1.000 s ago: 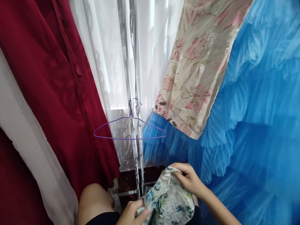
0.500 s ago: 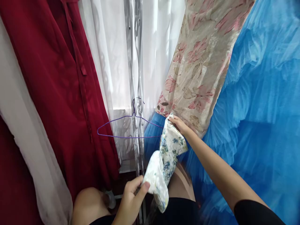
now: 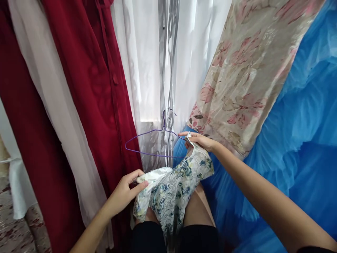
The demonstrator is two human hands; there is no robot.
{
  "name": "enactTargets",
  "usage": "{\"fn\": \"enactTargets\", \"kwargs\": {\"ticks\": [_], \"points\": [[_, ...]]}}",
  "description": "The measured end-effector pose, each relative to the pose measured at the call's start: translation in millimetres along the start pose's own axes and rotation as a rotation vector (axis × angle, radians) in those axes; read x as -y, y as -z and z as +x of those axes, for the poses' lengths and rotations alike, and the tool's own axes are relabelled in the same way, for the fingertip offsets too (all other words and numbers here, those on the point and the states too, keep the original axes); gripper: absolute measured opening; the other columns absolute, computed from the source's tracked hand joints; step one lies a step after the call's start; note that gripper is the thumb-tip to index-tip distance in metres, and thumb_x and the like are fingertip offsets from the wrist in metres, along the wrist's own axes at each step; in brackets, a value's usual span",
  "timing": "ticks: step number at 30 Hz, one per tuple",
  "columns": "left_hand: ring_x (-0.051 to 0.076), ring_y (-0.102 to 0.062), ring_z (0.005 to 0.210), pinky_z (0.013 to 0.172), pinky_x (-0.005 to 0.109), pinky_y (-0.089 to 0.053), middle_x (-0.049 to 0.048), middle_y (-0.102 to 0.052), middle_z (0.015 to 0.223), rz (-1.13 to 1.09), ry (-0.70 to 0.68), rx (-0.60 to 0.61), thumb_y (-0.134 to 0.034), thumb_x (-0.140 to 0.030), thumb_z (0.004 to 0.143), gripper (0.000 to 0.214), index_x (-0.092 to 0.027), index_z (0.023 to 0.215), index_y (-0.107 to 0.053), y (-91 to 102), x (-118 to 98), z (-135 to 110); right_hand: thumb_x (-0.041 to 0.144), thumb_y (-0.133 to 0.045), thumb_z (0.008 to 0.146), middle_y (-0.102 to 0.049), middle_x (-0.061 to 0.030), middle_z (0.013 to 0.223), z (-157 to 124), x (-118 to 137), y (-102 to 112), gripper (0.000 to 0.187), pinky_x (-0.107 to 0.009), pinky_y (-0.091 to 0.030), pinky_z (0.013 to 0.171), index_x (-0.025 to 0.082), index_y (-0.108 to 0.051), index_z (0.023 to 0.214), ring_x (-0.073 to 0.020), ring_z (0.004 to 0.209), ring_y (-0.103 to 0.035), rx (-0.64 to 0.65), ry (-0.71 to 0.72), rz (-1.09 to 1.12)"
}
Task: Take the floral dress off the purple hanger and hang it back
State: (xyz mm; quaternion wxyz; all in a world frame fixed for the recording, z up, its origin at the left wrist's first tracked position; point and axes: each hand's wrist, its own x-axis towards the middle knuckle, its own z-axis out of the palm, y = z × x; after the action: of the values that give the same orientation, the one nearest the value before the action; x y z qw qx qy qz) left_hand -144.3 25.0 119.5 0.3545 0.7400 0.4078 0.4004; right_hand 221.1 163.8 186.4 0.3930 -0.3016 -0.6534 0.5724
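Observation:
A small blue-and-white floral garment [image 3: 173,189] is stretched between my two hands above my knees. My left hand [image 3: 126,191] pinches its lower left corner. My right hand [image 3: 198,140] grips its upper right edge and lifts it up against the right end of a purple wire hanger [image 3: 151,142]. The hanger hangs by its hook from a silver metal rack post [image 3: 168,80].
Dark red dresses [image 3: 86,88] and a sheer white garment [image 3: 52,95] hang at the left. A white curtain [image 3: 142,59] is behind the post. A beige floral dress [image 3: 244,80] and a blue tulle gown [image 3: 302,140] fill the right.
My right hand has brought the garment's edge up to the hanger's right end. My left hand has moved left and spread the fabric out. The camera has tilted up and shifted.

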Motion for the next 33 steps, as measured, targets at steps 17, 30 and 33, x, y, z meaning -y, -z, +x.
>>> {"fn": "enactTargets", "kwargs": {"ticks": [17, 30, 33], "points": [[0.028, -0.062, 0.100, 0.099, 0.037, -0.043, 0.0063, -0.075, 0.104, 0.374, -0.053, -0.027, -0.064, -0.038, 0.083, 0.019, -0.022, 0.091, -0.073, 107.9, 84.3, 89.1, 0.043, -0.077, 0.081, -0.076, -0.0094, 0.078, 2.3, 2.8, -19.6, 0.031, -0.032, -0.055, 0.076, 0.013, -0.074, 0.079, -0.0209, 0.072, -0.071, 0.004, -0.154, -0.019], [0.023, -0.060, 0.101, 0.094, 0.034, -0.043, 0.0078, -0.068, 0.111, 0.396, -0.294, -0.354, -0.044, -0.027, 0.091, 0.026, -0.017, 0.106, -0.062, 112.3, 49.4, 170.2, 0.034, -0.066, 0.086, -0.077, -0.0125, 0.074, 5.0, 4.7, -30.0, 0.024, -0.032, -0.058, 0.068, 0.012, -0.073, 0.081, -0.0236, 0.067, -0.073, -0.142, -0.320, 0.167], [0.021, -0.062, 0.095, 0.086, 0.031, -0.046, 0.0043, -0.068, 0.101, 0.219, -0.269, -0.296, -0.054, -0.029, 0.081, 0.033, -0.019, 0.112, -0.057, 102.0, 33.6, 184.3, 0.038, -0.066, 0.091, -0.076, -0.0110, 0.078, -0.1, -1.2, -34.1, 0.029, -0.035, -0.059, 0.072, 0.010, -0.073, 0.085, -0.0247, 0.070, -0.073, -0.219, -0.291, 0.162]]}}
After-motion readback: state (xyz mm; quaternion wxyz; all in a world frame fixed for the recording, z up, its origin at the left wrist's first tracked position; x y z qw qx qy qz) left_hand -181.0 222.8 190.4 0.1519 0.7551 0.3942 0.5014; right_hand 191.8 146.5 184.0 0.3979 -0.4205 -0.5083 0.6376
